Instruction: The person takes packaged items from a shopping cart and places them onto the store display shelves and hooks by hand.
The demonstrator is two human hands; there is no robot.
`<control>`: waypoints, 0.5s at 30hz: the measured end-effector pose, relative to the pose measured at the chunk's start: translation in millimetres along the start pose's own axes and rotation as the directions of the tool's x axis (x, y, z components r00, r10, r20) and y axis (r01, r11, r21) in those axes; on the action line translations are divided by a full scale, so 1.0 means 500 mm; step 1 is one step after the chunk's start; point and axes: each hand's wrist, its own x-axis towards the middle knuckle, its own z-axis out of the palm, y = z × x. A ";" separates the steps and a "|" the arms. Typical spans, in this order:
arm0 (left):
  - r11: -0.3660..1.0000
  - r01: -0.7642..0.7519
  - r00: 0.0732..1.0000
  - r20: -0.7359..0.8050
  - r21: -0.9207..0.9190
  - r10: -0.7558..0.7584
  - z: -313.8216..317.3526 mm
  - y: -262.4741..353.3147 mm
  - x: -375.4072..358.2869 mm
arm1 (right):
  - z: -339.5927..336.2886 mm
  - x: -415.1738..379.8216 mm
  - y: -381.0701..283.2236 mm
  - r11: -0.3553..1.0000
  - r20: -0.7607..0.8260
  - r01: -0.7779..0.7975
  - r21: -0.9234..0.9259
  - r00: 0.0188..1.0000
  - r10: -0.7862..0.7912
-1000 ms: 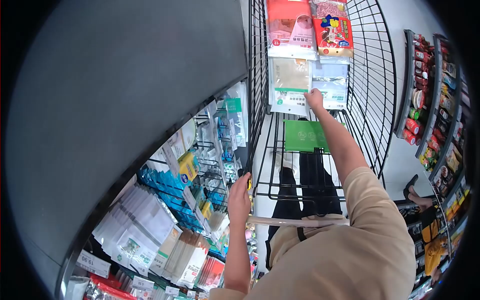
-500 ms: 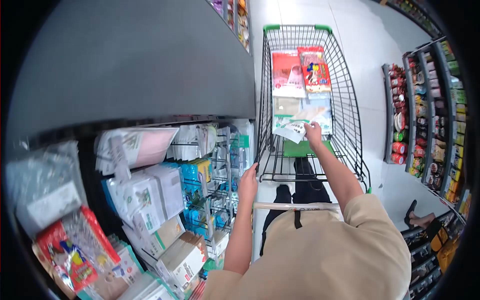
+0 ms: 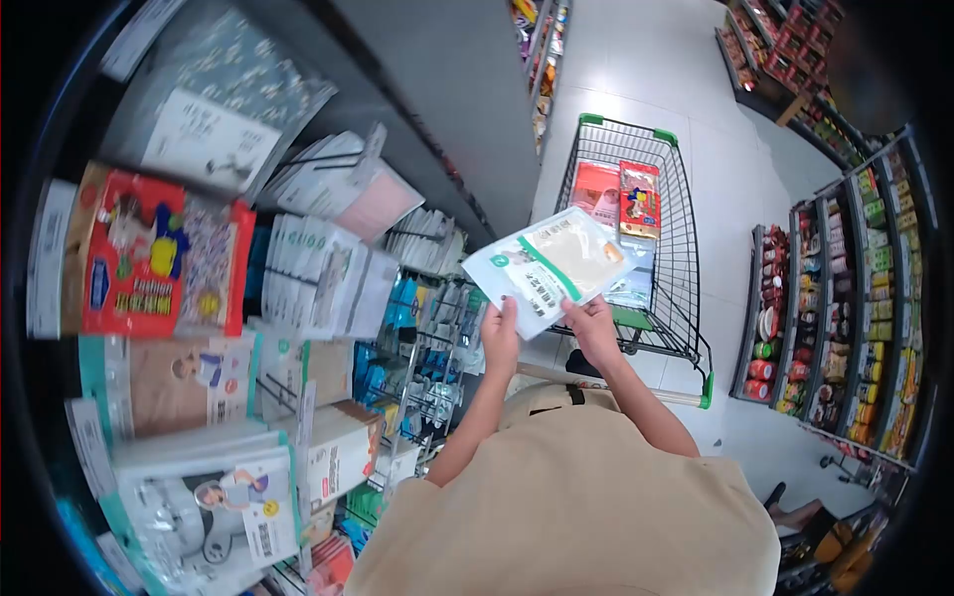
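Both hands hold a flat plastic packet (image 3: 547, 263) in front of my body, tilted, with a white front, a green stripe and a beige panel. My left hand (image 3: 500, 336) grips its lower left edge, thumb on the front and fingers mostly behind. On the lower right edge, my right hand (image 3: 594, 333) pinches it. Beyond the packet stands a black wire shopping cart (image 3: 686, 288) with green corners. Inside lie a pink-red packet (image 3: 598, 187), a red packet with a cartoon figure (image 3: 639, 204) and paler packets (image 3: 634, 283), partly covered by the held one.
A hanging display at left carries red cartoon packets (image 3: 164, 253), white packets (image 3: 318, 273) and a brown-panelled packet (image 3: 184, 382). A grey panel (image 3: 452, 89) rises behind it. Shelves of colourful goods (image 3: 845, 298) line the right side; part of another person (image 3: 795, 517) shows at lower right.
The packet has come up out of the cart toward me. My left hand has left the cart's side and joined my right hand on it. The view has turned toward the left display.
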 end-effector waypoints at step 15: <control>0.982 -0.121 0.949 -0.271 0.148 0.158 -0.295 0.232 -0.224 | 0.071 0.011 0.090 0.916 0.178 -0.401 -0.019 0.900 0.398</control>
